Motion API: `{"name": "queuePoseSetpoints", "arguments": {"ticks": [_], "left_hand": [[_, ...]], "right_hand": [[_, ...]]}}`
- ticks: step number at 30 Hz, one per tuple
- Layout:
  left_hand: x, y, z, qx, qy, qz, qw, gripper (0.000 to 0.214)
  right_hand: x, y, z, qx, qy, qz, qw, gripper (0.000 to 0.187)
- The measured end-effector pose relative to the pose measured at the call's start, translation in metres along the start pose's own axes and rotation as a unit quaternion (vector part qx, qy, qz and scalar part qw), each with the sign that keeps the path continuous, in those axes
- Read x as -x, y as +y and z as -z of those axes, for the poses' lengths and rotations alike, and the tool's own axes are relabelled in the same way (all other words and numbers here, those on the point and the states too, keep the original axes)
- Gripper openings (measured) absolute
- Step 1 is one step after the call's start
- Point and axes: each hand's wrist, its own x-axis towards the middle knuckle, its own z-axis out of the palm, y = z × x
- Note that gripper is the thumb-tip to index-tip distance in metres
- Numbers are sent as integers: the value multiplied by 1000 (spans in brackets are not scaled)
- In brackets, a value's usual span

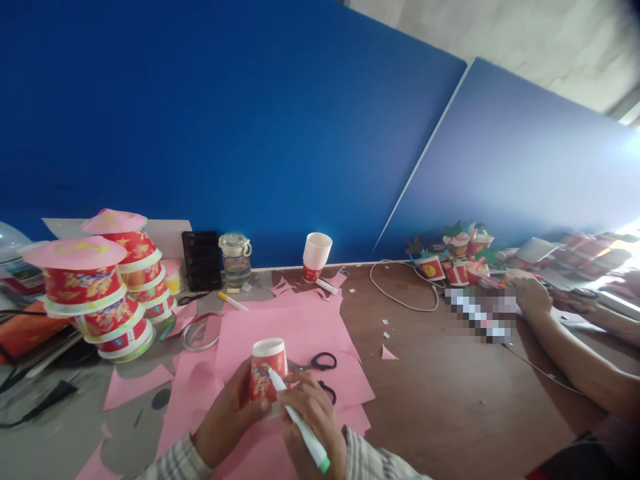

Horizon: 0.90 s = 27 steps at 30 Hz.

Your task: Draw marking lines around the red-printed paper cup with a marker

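Over pink paper [255,325], head view: my left hand [227,410] wrapped round red paper cup [261,378], low on its side, white end up. My right hand [315,410] grips white pen [309,433], tip at cup's front; contact, cannot tell. Cup likely light, thin-walled, dents if squeezed; best cradled gently near its lower edge. Scissors [325,361] just beside, on paper.

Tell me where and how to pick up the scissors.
Best by the upper loop, probably from the right: the scissors lie with loops to the right and blades running left toward the held cup. The lower loop is partly hidden.
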Motion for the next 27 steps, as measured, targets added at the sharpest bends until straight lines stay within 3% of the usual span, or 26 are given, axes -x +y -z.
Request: {"name": "queuePoseSetpoints", "arguments": {"ticks": [9,16,22,27], "left_hand": [[0,0,1,-7,1,7,1000,56],[-1,-1,3,-14,7,8,1000,53],[-2,0,3,-12,2,15,1000,56],[-2,2,2,-9,2,21,1000,54]], "right_hand": [[-10,-11,6,-4,1,0,1000,21],[-8,-3,10,-28,-34,20,999,33],[-4,-3,13,-38,-35,-13,999,29],[-10,-8,18,-38,-46,8,998,33]]}}
